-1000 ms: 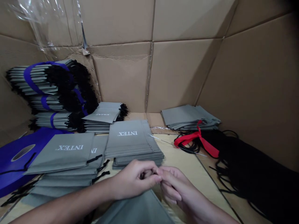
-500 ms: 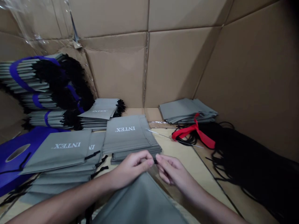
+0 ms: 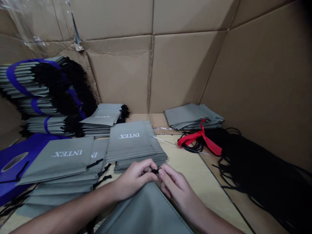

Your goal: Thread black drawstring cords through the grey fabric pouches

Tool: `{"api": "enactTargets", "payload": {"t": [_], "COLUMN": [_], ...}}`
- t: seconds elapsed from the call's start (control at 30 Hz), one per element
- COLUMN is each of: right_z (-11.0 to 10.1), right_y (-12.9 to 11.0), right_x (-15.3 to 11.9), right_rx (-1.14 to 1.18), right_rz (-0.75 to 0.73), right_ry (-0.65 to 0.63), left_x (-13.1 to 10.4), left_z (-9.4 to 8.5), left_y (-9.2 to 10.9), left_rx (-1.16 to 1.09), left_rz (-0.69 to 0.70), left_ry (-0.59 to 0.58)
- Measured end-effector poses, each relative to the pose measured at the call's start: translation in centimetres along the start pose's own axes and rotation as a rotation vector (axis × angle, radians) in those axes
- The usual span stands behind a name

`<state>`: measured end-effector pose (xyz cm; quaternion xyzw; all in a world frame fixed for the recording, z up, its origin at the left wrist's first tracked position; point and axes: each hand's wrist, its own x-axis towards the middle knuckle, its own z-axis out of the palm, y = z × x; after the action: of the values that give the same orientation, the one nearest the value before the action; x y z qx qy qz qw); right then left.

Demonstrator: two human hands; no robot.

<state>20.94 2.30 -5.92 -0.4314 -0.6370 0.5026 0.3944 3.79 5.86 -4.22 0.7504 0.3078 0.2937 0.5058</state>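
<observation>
A grey fabric pouch [image 3: 148,208] hangs close to me at the bottom middle, its upper corner just under my fingers. Between my two hands is a short black cord [image 3: 155,171], bunched as if knotted. My left hand [image 3: 138,177] pinches it from the left with thumb and curled fingers. From the right, my right hand [image 3: 173,182] grips the cord's end with its fingertips. Just beyond my hands sits a stack of grey pouches [image 3: 131,139] printed INTEX. Left of my forearm lie overlapping grey pouches [image 3: 65,156] with black cord ends.
Bundles of pouches tied with blue straps [image 3: 36,87] are piled at the back left, beside a blue roll [image 3: 12,169]. Right of centre lie a thin metal rod [image 3: 168,141], a red ribbon [image 3: 209,141], black cords [image 3: 263,172] and more pouches [image 3: 192,115]. Cardboard walls [image 3: 117,68] enclose the table.
Both hands have moved slightly, and more of the black cord knot shows between the fingertips. The pouch's edge has turned a little. The whole view has shifted slightly.
</observation>
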Motion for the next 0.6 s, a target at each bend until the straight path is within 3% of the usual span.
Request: {"api": "enactTargets", "payload": {"t": [0.17, 0.37, 0.5, 0.6], "right_z": [0.2, 1.9, 2.2, 1.4], "right_y": [-0.3, -2.1, -2.6, -2.4], "right_x": [-0.1, -0.8, -1.0, -0.6], "right_rx": [0.186, 0.693, 0.771, 0.737], "right_rz": [0.021, 0.275, 0.299, 0.327], "right_ry": [-0.003, 0.04, 0.114, 0.058], "left_x": [-0.4, -0.5, -0.3, -0.3], "left_z": [0.3, 0.8, 0.8, 0.6], "left_y": [0.6, 0.6, 0.3, 0.2], "left_rx": [-0.022, -0.087, -0.029, 0.029], "left_rz": [-0.022, 0.04, 0.046, 0.049], "left_ry": [0.011, 0.032, 0.028, 0.04]}}
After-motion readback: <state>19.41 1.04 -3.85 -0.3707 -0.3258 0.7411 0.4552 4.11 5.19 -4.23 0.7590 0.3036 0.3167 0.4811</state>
